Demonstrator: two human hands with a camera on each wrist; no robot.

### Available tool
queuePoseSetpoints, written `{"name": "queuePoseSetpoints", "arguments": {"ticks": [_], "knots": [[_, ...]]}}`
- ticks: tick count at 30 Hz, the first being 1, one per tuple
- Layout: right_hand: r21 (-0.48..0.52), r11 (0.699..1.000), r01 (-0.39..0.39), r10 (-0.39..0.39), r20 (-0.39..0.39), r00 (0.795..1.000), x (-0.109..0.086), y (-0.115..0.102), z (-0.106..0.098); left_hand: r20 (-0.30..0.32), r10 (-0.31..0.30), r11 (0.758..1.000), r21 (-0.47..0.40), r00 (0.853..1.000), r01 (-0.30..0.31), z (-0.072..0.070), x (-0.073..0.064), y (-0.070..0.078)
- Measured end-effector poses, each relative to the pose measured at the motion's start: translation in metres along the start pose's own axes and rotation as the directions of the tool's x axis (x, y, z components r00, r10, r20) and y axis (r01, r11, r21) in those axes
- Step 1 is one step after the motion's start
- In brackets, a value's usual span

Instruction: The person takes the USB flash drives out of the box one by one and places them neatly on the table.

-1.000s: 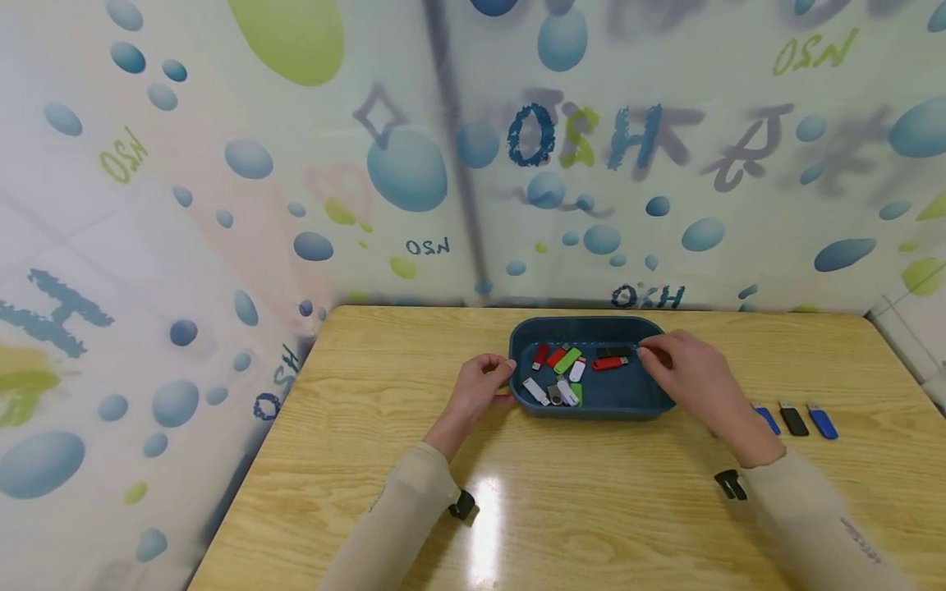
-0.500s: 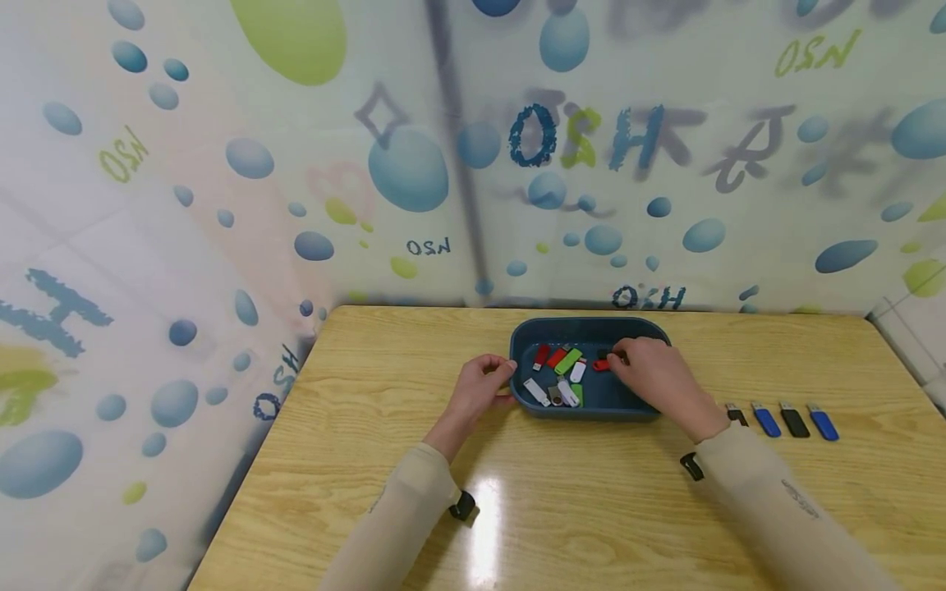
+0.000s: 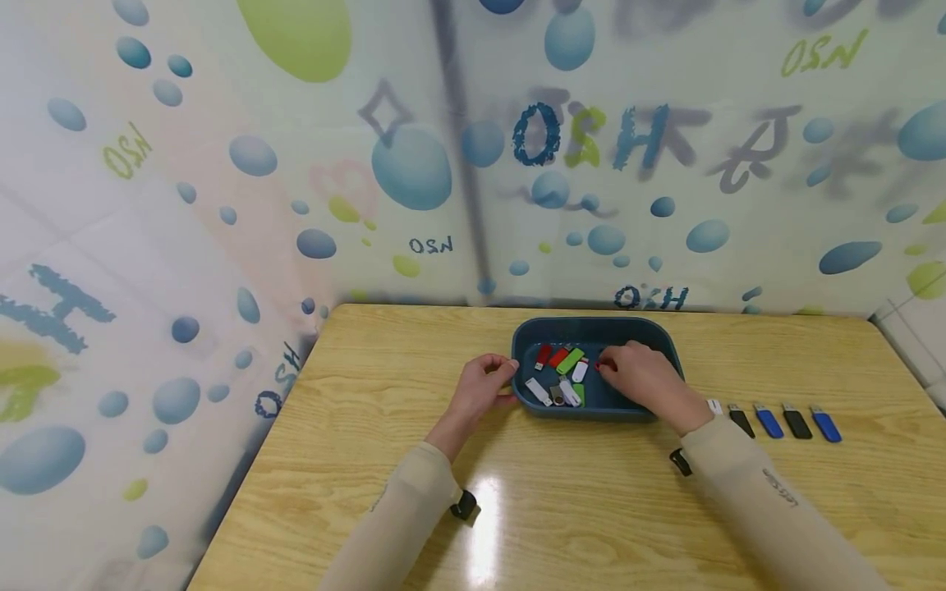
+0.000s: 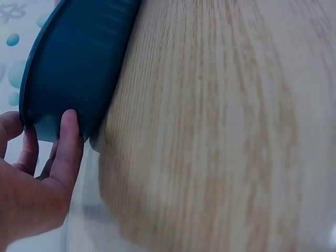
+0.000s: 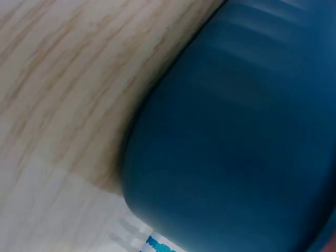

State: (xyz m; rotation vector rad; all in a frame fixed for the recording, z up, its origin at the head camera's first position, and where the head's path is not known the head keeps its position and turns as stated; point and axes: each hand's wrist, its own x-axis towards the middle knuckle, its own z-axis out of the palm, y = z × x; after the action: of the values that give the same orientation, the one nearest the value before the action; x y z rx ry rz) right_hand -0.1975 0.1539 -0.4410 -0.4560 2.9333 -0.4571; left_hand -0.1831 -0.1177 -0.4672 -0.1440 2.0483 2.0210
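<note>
A dark blue plastic bin (image 3: pixel 591 415) stands on the wooden table, holding several USB sticks in red, green, white and grey. My left hand (image 3: pixel 480 384) grips its left end, thumb at the rim and fingers against the outer wall (image 4: pixel 58 73) in the left wrist view. My right hand (image 3: pixel 643 377) reaches into the bin's right half with bent fingers. At those fingertips shows a sliver of a red USB stick (image 3: pixel 598 367); I cannot tell whether it is pinched. The right wrist view is filled mostly by the bin's outer wall (image 5: pixel 226 142).
Right of the bin, USB sticks lie in a row: a white one (image 3: pixel 714 406) partly behind the right arm, two black ones (image 3: pixel 796 422) and two blue ones (image 3: pixel 826 425). A patterned wall covering (image 3: pixel 414 271) rises behind the table's (image 3: pixel 576 509) back edge.
My right hand has moved left from the bin's right rim down among the USB sticks, covering most of the red one and the black one beside it. My left hand stays at the rim.
</note>
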Motion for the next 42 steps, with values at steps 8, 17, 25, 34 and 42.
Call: {"name": "queuePoseSetpoints", "arguments": {"ticks": [8, 17, 25, 34, 42], "knots": [[-0.010, 1.000, -0.005, 0.004, -0.043, 0.999, -0.004, 0.002, 0.002, 0.000, 0.008, 1.000, -0.005, 1.000, -0.008, 0.000, 0.002, -0.002], [-0.010, 0.987, -0.161, 0.159, -0.110, 0.981, 0.001, 0.002, 0.004, 0.000, 0.005, 1.000, -0.001, 1.000, -0.005, 0.000, 0.003, -0.003], [0.006, 0.981, -0.192, 0.192, -0.058, 0.980, 0.006, 0.004, 0.006, -0.003, 0.008, 1.000, 0.018, 1.000, -0.008, 0.001, 0.001, -0.003], [-0.012, 0.983, -0.181, 0.180, -0.049, 0.982, 0.005, 0.005, 0.006, -0.006, 0.009, 1.000, 0.030, 1.000, -0.009, 0.000, 0.001, 0.002], [0.011, 0.988, -0.154, 0.155, -0.074, 0.985, 0.004, 0.009, 0.006, -0.036, -0.012, 0.997, 0.080, 0.999, 0.015, 0.002, 0.006, 0.007]]}}
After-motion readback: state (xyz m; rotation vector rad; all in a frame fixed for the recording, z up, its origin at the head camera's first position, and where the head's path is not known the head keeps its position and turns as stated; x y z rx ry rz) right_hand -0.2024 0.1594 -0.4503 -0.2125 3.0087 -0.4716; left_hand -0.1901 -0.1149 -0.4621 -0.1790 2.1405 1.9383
